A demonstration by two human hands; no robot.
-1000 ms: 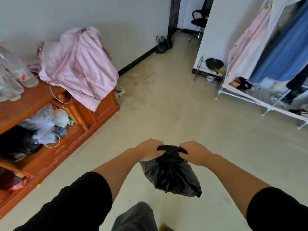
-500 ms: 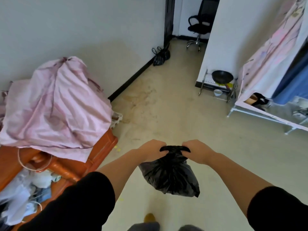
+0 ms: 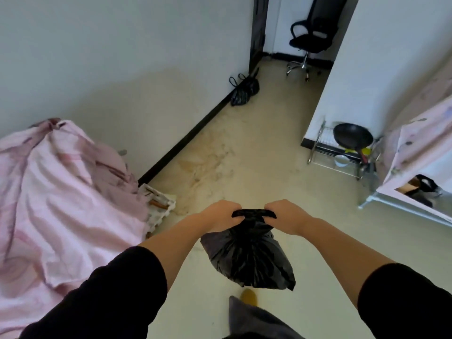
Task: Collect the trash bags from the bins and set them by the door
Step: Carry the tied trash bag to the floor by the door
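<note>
- While the black trash bag (image 3: 247, 260) hangs above the floor, left hand (image 3: 220, 216) fingers are clamped on its tied top.
- Right hand (image 3: 286, 215) fingers grip the same knot.

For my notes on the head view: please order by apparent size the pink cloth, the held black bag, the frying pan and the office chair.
1. pink cloth
2. held black bag
3. office chair
4. frying pan
The chair is farther away, so its real size is surely greater.

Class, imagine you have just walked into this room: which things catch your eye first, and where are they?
A full black trash bag hangs in the middle foreground, its neck gripped by the left hand and right hand. A pink sheet fills the left side, and more black bags sit by the doorway ahead.
</note>
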